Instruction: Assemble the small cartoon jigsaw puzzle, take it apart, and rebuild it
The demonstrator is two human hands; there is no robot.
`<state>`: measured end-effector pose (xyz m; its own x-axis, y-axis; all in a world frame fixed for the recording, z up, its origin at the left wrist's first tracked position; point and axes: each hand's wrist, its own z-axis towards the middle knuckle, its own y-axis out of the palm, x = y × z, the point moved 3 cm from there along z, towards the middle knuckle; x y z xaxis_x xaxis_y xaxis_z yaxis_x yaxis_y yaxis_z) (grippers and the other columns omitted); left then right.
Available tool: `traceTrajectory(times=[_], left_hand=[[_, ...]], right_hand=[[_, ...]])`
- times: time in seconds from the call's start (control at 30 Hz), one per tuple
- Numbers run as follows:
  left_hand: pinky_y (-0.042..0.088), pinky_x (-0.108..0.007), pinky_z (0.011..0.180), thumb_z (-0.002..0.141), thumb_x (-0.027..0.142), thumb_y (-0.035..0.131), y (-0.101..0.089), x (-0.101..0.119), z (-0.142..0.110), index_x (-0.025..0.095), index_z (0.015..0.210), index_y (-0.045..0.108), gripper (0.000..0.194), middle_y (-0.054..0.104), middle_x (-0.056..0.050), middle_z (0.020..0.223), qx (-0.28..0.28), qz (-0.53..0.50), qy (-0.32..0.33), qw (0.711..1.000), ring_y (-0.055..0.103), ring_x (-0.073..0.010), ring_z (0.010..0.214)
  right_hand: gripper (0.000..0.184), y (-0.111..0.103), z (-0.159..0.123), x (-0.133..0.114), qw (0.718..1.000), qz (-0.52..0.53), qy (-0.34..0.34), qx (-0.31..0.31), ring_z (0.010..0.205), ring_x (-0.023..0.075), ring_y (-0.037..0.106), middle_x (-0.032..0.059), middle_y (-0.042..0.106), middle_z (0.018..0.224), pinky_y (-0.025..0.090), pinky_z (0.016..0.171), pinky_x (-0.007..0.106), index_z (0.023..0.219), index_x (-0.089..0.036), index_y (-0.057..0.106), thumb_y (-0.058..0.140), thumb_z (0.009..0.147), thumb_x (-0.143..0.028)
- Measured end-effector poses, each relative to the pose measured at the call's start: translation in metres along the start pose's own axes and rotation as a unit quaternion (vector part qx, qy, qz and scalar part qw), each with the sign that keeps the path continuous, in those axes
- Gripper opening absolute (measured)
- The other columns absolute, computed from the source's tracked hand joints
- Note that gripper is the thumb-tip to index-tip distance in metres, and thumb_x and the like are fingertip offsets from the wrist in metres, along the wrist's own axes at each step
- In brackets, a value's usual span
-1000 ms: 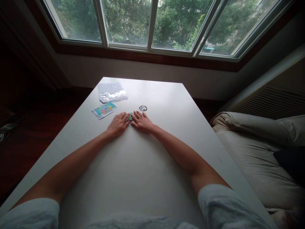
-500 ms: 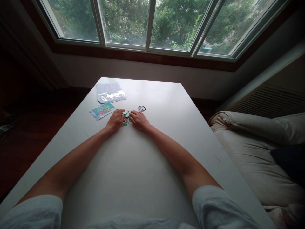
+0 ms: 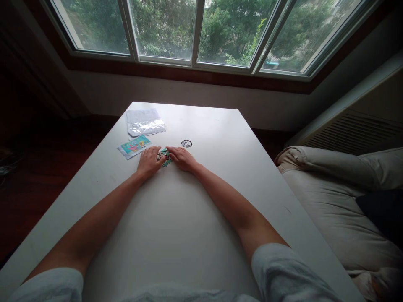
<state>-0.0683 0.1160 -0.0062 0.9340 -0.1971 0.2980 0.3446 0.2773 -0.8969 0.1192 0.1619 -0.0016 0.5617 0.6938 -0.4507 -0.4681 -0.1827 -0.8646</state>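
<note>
So, left hand [image 3: 149,162]: palm down on the near left side of the pile, spread and unclenched, the thumb standing off from the fingers and reaching to the right along the near edge of the pieces.
Right hand [image 3: 181,158]: on the opposite side, loosely extended, fingers lying close together and pointing inward over the pile's right edge; whether a piece sits under the fingertips, I cannot tell.
Small pieces [image 3: 164,156]: heaped on the table between the two hands, touching both, teal and green with pinkish and dark bits; single shapes are too small to make out.
Printed card [image 3: 135,144]: just beyond the left hand, lying at a slant, teal with bright cartoon-like figures and a pale border.
Round disc [image 3: 186,143]: beyond the right hand and near it, black and white.
Clear packet [image 3: 145,121]: farther off, behind the card, shiny, with pale sheets.
White table [image 3: 176,235]: under all of these, running from the person toward the window [image 3: 195,37].
Sofa [image 3: 333,201]: right of the table, pale, with a dark cushion [image 3: 384,209].
Trees [image 3: 233,25]: green, outside behind the glass.
</note>
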Motion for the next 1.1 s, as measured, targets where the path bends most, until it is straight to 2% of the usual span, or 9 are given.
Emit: traceTrajectory(times=[0.13, 0.23, 0.3, 0.5, 0.63, 0.83, 0.97, 1.03, 1.1], left_hand=[[0.024, -0.051, 0.12, 0.094, 0.062, 0.047, 0.001, 0.002, -0.002, 0.022, 0.149, 0.045, 0.068, 0.046, -0.014, 0.154, -0.031, 0.016, 0.032, 0.999, 0.037, -0.0329, 0.144], [0.019, -0.059, 0.12, 0.089, 0.072, 0.049, 0.001, 0.007, -0.004, 0.025, 0.154, 0.04, 0.081, 0.037, -0.016, 0.16, -0.053, 0.032, 0.038, 0.997, 0.029, -0.0379, 0.149], [0.015, -0.068, 0.117, 0.087, 0.078, 0.047, 0.003, 0.011, -0.004, 0.027, 0.154, 0.039, 0.085, 0.034, -0.017, 0.162, -0.067, 0.032, 0.015, 0.997, 0.027, -0.0421, 0.149], [0.01, -0.076, 0.113, 0.083, 0.081, 0.048, 0.009, 0.02, 0.002, 0.028, 0.155, 0.038, 0.089, 0.031, -0.019, 0.163, -0.067, 0.032, -0.03, 0.997, 0.022, -0.0459, 0.149], [0.01, -0.079, 0.11, 0.089, 0.075, 0.043, 0.012, 0.025, 0.01, 0.034, 0.147, 0.05, 0.071, 0.036, -0.015, 0.161, -0.063, 0.037, -0.051, 0.996, 0.024, -0.0456, 0.148], [0.014, -0.075, 0.113, 0.098, 0.061, 0.036, 0.012, 0.029, 0.015, 0.038, 0.144, 0.053, 0.054, 0.04, -0.009, 0.159, -0.058, 0.063, -0.073, 0.994, 0.026, -0.0379, 0.148], [0.017, -0.072, 0.113, 0.1, 0.056, 0.036, 0.011, 0.03, 0.015, 0.036, 0.143, 0.054, 0.051, 0.042, -0.01, 0.158, -0.051, 0.069, -0.082, 0.993, 0.029, -0.0374, 0.146], [0.024, -0.066, 0.114, 0.1, 0.055, 0.039, 0.008, 0.029, 0.015, 0.034, 0.143, 0.055, 0.051, 0.046, -0.011, 0.154, -0.032, 0.067, -0.07, 0.995, 0.035, -0.037, 0.142], [0.032, -0.055, 0.113, 0.099, 0.055, 0.041, 0.003, 0.027, 0.015, 0.029, 0.145, 0.055, 0.054, 0.051, -0.012, 0.149, -0.002, 0.062, -0.048, 0.997, 0.041, -0.0347, 0.137]], right_hand=[[0.05, -0.008, -0.001, 0.008, 0.988, 0.103, 0.067, 0.088, 0.124, 0.0194, 0.061, 0.0046, 0.066, 0.137, 0.044, 0.109, 0.034, 0.142, -0.024, 0.056, 0.029, 0.105, -0.043], [0.047, -0.012, -0.003, 0.013, 0.969, 0.145, 0.132, 0.148, 0.11, 0.0198, 0.067, 0.0057, 0.074, 0.118, 0.049, 0.1, 0.034, 0.129, -0.021, 0.064, 0.028, 0.104, -0.04], [0.044, -0.014, -0.009, 0.014, 0.961, 0.156, 0.15, 0.174, 0.103, 0.0195, 0.068, 0.0054, 0.075, 0.11, 0.05, 0.096, 0.033, 0.118, -0.02, 0.068, 0.03, 0.103, -0.039], [0.04, -0.027, -0.053, 0.006, 0.968, 0.149, 0.103, 0.176, 0.101, 0.0196, 0.065, 0.0055, 0.073, 0.105, 0.048, 0.093, 0.031, 0.101, -0.021, 0.071, 0.039, 0.1, -0.045], [0.038, -0.036, -0.08, 0.003, 0.964, 0.164, 0.115, 0.178, 0.099, 0.0197, 0.065, 0.0047, 0.072, 0.105, 0.048, 0.091, 0.032, 0.1, -0.022, 0.071, 0.041, 0.099, -0.046], [0.036, -0.041, -0.109, 0.0, 0.956, 0.192, 0.123, 0.186, 0.096, 0.0194, 0.065, 0.004, 0.072, 0.102, 0.047, 0.087, 0.031, 0.099, -0.022, 0.071, 0.044, 0.099, -0.045], [0.034, -0.042, -0.122, 0.001, 0.954, 0.202, 0.118, 0.187, 0.095, 0.0188, 0.065, 0.0033, 0.072, 0.102, 0.046, 0.087, 0.031, 0.1, -0.024, 0.072, 0.045, 0.1, -0.044], [0.033, -0.043, -0.124, 0.002, 0.952, 0.205, 0.121, 0.192, 0.094, 0.0186, 0.065, 0.003, 0.072, 0.101, 0.046, 0.086, 0.031, 0.099, -0.024, 0.072, 0.046, 0.099, -0.043], [0.032, -0.044, -0.124, 0.004, 0.95, 0.208, 0.123, 0.196, 0.093, 0.0184, 0.065, 0.0028, 0.072, 0.101, 0.046, 0.086, 0.03, 0.098, -0.023, 0.072, 0.047, 0.099, -0.043]])
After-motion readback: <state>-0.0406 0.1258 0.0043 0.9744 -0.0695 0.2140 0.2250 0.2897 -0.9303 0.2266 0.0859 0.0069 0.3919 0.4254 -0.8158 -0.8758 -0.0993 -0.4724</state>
